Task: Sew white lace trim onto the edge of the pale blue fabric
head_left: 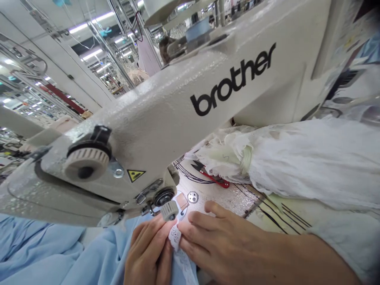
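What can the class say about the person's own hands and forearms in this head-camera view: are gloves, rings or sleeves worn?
The left hand and right hand are bare, with no gloves, rings or tape on the fingers. The right forearm is also bare near the wrist. Where any sleeve begins cannot be told, and the left forearm is out of view.

left hand, right hand, close together

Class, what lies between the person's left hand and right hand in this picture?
A strip of white lace, in the head view, lies between the left hand and the right hand.
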A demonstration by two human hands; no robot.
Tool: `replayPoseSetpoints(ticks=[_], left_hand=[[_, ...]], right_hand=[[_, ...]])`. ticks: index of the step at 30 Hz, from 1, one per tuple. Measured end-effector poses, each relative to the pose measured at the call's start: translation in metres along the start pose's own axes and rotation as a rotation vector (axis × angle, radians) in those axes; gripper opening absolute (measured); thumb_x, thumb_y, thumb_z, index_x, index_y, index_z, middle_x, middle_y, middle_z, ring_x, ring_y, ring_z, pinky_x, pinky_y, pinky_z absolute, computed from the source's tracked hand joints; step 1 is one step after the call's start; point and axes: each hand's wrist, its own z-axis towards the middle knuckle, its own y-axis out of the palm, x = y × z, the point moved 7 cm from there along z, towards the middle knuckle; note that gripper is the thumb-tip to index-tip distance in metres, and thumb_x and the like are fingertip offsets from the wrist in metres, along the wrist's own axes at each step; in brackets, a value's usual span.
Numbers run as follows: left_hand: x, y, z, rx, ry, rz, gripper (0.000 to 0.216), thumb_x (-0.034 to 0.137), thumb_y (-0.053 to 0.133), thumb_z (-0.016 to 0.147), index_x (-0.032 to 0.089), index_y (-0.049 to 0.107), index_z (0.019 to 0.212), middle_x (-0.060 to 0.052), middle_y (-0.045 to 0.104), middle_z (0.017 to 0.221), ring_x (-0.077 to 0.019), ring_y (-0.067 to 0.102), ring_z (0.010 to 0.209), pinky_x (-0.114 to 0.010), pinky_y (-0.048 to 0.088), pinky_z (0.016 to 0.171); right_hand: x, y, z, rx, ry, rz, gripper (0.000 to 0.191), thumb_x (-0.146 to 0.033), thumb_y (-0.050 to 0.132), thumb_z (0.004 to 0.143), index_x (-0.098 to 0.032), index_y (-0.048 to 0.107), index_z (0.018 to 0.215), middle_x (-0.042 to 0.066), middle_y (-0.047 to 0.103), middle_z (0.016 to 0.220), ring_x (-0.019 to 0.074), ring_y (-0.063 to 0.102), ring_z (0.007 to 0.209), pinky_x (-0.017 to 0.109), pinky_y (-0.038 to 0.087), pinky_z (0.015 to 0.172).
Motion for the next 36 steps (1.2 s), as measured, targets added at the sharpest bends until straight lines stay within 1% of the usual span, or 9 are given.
replayPoseSetpoints(ticks=[3, 8, 11, 14, 17, 20, 24, 31, 36], left_hand=[[-0.003, 0.003, -0.003, -0.020, -0.012, -0.001, 0.022, 0.017, 0.048, 0.091, 0.016, 0.061, 0.108, -0.007, 0.067, 0.106, -0.0146, 0.063, 0.101, -0.022, 0.051, 0.088], [-0.010, 0.009, -0.010, -0.070, -0.078, -0.027, 0.026, 0.021, 0.053, 0.090, 0.019, 0.058, 0.116, -0.006, 0.065, 0.114, -0.0143, 0.060, 0.106, -0.022, 0.049, 0.095], [-0.012, 0.006, -0.011, -0.039, -0.108, -0.075, 0.025, 0.021, 0.053, 0.090, 0.021, 0.059, 0.114, -0.004, 0.066, 0.111, -0.0128, 0.060, 0.106, -0.019, 0.049, 0.093], [-0.015, 0.003, -0.014, 0.005, -0.166, -0.127, 0.021, 0.017, 0.053, 0.090, 0.021, 0.060, 0.108, -0.004, 0.066, 0.108, -0.0115, 0.061, 0.103, -0.019, 0.048, 0.095], [-0.018, 0.002, -0.017, 0.022, -0.217, -0.132, 0.018, 0.017, 0.055, 0.088, 0.020, 0.061, 0.105, -0.004, 0.067, 0.107, -0.0122, 0.063, 0.101, -0.020, 0.048, 0.096], [-0.016, 0.004, -0.018, 0.013, -0.232, -0.137, 0.015, 0.019, 0.057, 0.087, 0.021, 0.063, 0.101, -0.003, 0.068, 0.105, -0.0133, 0.065, 0.098, -0.020, 0.050, 0.093], [-0.013, 0.002, -0.014, 0.031, -0.264, -0.161, 0.015, 0.021, 0.055, 0.090, 0.023, 0.064, 0.102, 0.000, 0.070, 0.104, -0.0111, 0.066, 0.096, -0.017, 0.049, 0.091], [-0.006, 0.001, -0.006, 0.003, -0.131, -0.095, 0.019, 0.019, 0.053, 0.089, 0.022, 0.063, 0.105, -0.001, 0.071, 0.104, -0.0120, 0.067, 0.095, -0.018, 0.051, 0.089], [-0.008, 0.004, -0.009, -0.014, -0.118, -0.052, 0.019, 0.020, 0.054, 0.089, 0.021, 0.063, 0.106, -0.003, 0.070, 0.105, -0.0125, 0.066, 0.097, -0.019, 0.051, 0.091]], right_hand=[[0.002, 0.000, 0.002, -0.035, -0.001, 0.006, 0.040, -0.044, 0.053, 0.094, -0.010, 0.063, 0.114, 0.009, 0.066, 0.113, 0.0239, 0.056, 0.103, 0.040, 0.040, 0.091], [0.005, 0.001, 0.004, -0.033, 0.023, 0.023, 0.040, -0.044, 0.057, 0.092, -0.010, 0.064, 0.113, 0.009, 0.066, 0.111, 0.0238, 0.055, 0.104, 0.041, 0.039, 0.092], [0.003, 0.002, 0.004, -0.021, 0.005, 0.030, 0.033, -0.038, 0.051, 0.096, -0.011, 0.064, 0.109, 0.008, 0.066, 0.108, 0.0229, 0.055, 0.102, 0.040, 0.040, 0.089], [0.000, -0.001, 0.003, -0.034, -0.049, 0.033, 0.025, -0.025, 0.045, 0.099, -0.012, 0.064, 0.108, 0.006, 0.065, 0.110, 0.0208, 0.055, 0.099, 0.038, 0.040, 0.088], [0.000, -0.004, 0.002, -0.067, -0.079, 0.015, 0.025, -0.014, 0.041, 0.098, -0.011, 0.063, 0.110, 0.006, 0.065, 0.111, 0.0196, 0.055, 0.098, 0.036, 0.040, 0.087], [0.000, -0.005, 0.001, -0.076, -0.087, 0.007, 0.027, -0.012, 0.039, 0.098, -0.010, 0.063, 0.111, 0.006, 0.065, 0.111, 0.0195, 0.055, 0.096, 0.036, 0.040, 0.086], [0.001, -0.004, 0.000, -0.033, -0.051, -0.023, 0.026, -0.013, 0.041, 0.097, -0.010, 0.063, 0.110, 0.006, 0.066, 0.110, 0.0196, 0.055, 0.095, 0.036, 0.038, 0.090], [0.000, -0.004, 0.000, -0.004, -0.063, -0.030, 0.024, -0.016, 0.045, 0.096, -0.010, 0.065, 0.107, 0.007, 0.067, 0.110, 0.0198, 0.057, 0.093, 0.035, 0.037, 0.088], [0.001, -0.003, 0.003, 0.016, -0.037, -0.007, 0.026, -0.028, 0.049, 0.097, -0.010, 0.066, 0.107, 0.009, 0.068, 0.106, 0.0219, 0.058, 0.095, 0.037, 0.039, 0.085]])
